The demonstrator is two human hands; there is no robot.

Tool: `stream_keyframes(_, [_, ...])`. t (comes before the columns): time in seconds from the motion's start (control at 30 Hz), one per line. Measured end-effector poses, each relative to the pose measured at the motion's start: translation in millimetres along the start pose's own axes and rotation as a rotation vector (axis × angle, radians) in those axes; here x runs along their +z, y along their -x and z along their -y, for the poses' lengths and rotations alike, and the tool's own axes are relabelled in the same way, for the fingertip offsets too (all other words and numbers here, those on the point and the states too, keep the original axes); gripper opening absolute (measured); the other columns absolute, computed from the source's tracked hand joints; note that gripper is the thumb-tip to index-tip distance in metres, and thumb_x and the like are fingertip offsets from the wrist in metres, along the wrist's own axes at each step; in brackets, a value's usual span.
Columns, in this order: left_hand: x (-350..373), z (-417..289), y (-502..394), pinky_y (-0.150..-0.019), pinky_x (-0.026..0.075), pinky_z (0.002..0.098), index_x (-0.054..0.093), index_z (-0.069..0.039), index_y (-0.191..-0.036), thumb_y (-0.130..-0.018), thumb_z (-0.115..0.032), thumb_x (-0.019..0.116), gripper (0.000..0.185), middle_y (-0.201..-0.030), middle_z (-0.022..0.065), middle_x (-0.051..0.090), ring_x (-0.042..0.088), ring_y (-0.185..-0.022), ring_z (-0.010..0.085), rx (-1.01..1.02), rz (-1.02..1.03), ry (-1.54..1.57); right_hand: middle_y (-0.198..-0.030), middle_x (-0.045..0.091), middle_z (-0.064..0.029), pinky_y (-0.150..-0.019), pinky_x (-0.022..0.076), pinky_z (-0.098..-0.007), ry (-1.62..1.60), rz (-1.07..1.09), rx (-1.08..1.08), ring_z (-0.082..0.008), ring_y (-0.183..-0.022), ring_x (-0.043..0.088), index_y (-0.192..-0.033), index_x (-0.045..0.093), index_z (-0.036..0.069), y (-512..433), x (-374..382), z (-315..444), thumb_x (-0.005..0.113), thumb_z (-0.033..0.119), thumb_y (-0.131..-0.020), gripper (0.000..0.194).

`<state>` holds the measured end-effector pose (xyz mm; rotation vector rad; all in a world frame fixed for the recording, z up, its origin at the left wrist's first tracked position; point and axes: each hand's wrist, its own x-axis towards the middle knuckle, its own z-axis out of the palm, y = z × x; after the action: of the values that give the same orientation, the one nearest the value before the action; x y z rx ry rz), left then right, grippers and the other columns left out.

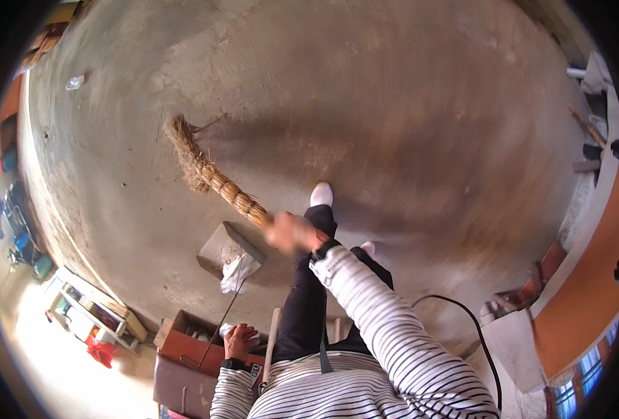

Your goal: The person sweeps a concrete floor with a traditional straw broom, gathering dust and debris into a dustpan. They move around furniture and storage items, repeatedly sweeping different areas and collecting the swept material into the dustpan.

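My right hand (291,232) grips the bound handle of a straw broom (234,196). The broom's frayed head points up and left, on or just above the concrete floor. Left of my legs lies a dustpan (219,246) with dust and a clear plastic bag (236,272) in it. A thin metal rod (220,323), seemingly its handle, slants down to a hooked end by a brown box. My left hand (240,340) is low beside that rod, over an open wooden box (184,343). Something white (226,329) shows by its fingers; whether they hold it is unclear.
A scrap of clear plastic (75,82) lies on the floor (393,94) at upper left. A white shelf rack (92,309) with a red bag (100,350) stands lower left. A black cable (477,324) curves behind me at right. An orange panel (582,309) borders the right side.
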<state>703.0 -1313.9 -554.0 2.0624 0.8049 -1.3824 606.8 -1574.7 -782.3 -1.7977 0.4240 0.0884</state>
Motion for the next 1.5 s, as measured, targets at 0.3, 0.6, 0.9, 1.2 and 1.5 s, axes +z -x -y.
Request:
stream_keyframes(0.3, [33.2, -25.7, -9.5, -0.061, 0.049, 0.0365, 0.049, 0.001, -0.095, -0.082, -0.027, 0.052, 0.03, -0.08, 0.0138, 0.058, 0.059, -0.072, 0.0263, 0.014, 0.133, 0.083, -0.056, 0.054, -0.0053, -0.038, 0.0413, -0.0301, -0.63, -0.772, 0.815, -0.015, -0.043, 0.051, -0.071, 0.054, 0.002, 159.3, -197.4, 17.8, 0.06, 0.019, -0.064, 0.02])
stream_keyframes(0.6, [80.3, -51.5, 13.2, -0.058, 0.051, 0.0326, 0.048, 0.001, -0.095, -0.083, -0.023, 0.05, 0.027, -0.077, 0.0122, 0.058, 0.06, -0.07, 0.0245, -0.042, 0.043, 0.172, -0.05, 0.049, -0.0047, -0.037, 0.0366, -0.0304, -1.177, -0.7, 0.85, -0.0157, -0.042, 0.049, -0.058, 0.052, 0.005, 90.6, -313.0, -83.6, 0.056, 0.013, -0.067, 0.013])
stream_keyframes(0.9, [145.4, -123.9, 57.8, -0.057, 0.051, 0.0314, 0.049, 0.001, -0.095, -0.084, -0.022, 0.05, 0.026, -0.077, 0.0127, 0.058, 0.061, -0.07, 0.0239, -0.017, 0.007, 0.155, -0.063, 0.059, -0.0113, -0.046, 0.0449, -0.0317, -0.63, 0.212, 0.647, -0.0167, -0.052, 0.056, -0.072, 0.06, -0.002, -82.0, -229.4, -19.8, 0.063, 0.022, -0.063, 0.026])
stream_keyframes(1.2, [173.1, -188.7, 53.4, -0.056, 0.051, 0.0337, 0.049, 0.0, -0.093, -0.083, -0.022, 0.051, 0.024, -0.077, 0.013, 0.058, 0.06, -0.069, 0.0241, 0.014, 0.047, 0.139, -0.06, 0.052, -0.0027, -0.045, 0.0404, -0.0275, -0.872, -0.236, 0.619, -0.0103, -0.05, 0.048, -0.087, 0.055, 0.003, 49.3, -397.5, -2.4, 0.064, 0.017, -0.063, 0.029])
stream_keyframes(1.5, [213.0, -271.0, 3.8, -0.058, 0.05, 0.0358, 0.049, 0.0, -0.092, -0.083, -0.023, 0.05, 0.025, -0.076, 0.014, 0.058, 0.059, -0.07, 0.025, 0.022, 0.153, 0.11, -0.053, 0.053, -0.0082, -0.041, 0.0418, -0.0305, -0.82, -1.205, 0.944, -0.0184, -0.045, 0.053, -0.064, 0.052, 0.001, 80.3, -547.3, -108.5, 0.057, 0.012, -0.063, 0.013])
